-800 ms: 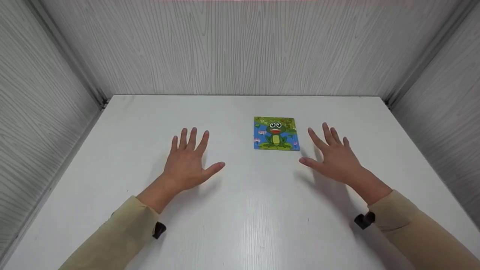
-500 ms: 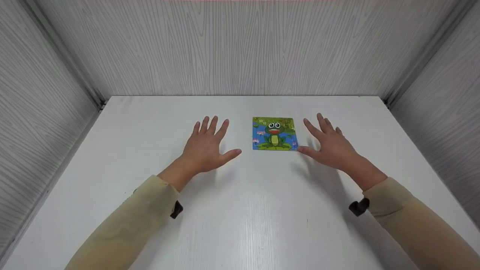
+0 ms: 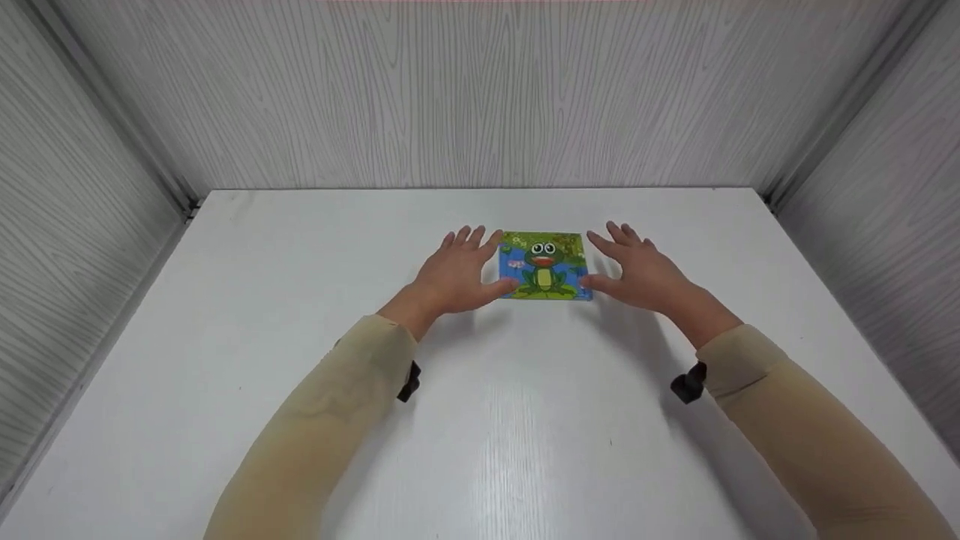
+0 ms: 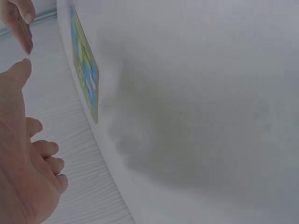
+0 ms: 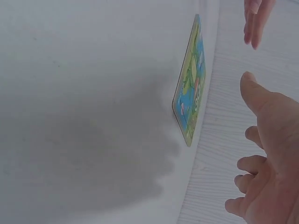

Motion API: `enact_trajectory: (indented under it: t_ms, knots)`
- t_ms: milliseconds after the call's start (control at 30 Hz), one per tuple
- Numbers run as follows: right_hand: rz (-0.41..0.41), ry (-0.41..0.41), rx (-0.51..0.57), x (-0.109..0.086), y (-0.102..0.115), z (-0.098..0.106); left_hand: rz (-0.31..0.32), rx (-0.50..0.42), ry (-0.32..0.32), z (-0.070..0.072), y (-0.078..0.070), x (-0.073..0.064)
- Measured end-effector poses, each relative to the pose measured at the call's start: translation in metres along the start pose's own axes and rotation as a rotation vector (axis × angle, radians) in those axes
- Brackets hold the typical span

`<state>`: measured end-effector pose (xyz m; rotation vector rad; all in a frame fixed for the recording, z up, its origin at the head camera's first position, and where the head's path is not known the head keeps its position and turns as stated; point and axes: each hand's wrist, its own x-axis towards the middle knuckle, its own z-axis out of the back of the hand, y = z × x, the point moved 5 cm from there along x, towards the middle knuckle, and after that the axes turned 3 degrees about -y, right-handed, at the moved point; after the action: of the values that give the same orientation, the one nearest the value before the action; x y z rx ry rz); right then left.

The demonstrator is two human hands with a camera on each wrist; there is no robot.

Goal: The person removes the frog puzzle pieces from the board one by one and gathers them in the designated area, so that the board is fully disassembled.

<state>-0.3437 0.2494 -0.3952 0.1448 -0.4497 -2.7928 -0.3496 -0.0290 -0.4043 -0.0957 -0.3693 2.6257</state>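
Note:
A thin square frog picture puzzle board (image 3: 544,259) lies flat on the white table (image 3: 495,420), its green and blue face up. My left hand (image 3: 457,277) hovers at its left side, fingers spread, the thumb over the lower left part in the head view. Over at the right side is my right hand (image 3: 637,274), fingers spread too, thumb tip over the lower right edge. Both wrist views show a gap between each hand and the board (image 4: 85,65), so neither touches it. The board's thin pale edge shows in the right wrist view, below the right hand (image 5: 275,154).
A grey wood-grain wall panel (image 3: 480,90) rises behind the table's back edge. Similar panels stand at the left (image 3: 67,225) and right (image 3: 877,150). Soft shadows of the hands fall on the tabletop.
Both hands have moved forward and inward to the board; the left one travelled farther, from well left of it to its left edge. The board stays in place on the table.

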Motion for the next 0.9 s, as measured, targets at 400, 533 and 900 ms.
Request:
enact_trajectory:
  t_ms: [400,533,900]
  knots:
    - [-0.004,0.076,0.036,0.018,-0.004,-0.029,-0.033,-0.004,0.094,-0.031,-0.012,0.018]
    - [-0.001,0.113,0.023,0.022,-0.004,-0.038,-0.022,-0.009,0.127,-0.037,-0.010,0.016]
    - [-0.020,0.141,0.030,0.021,-0.002,-0.047,0.013,-0.029,0.134,-0.045,-0.009,0.013]
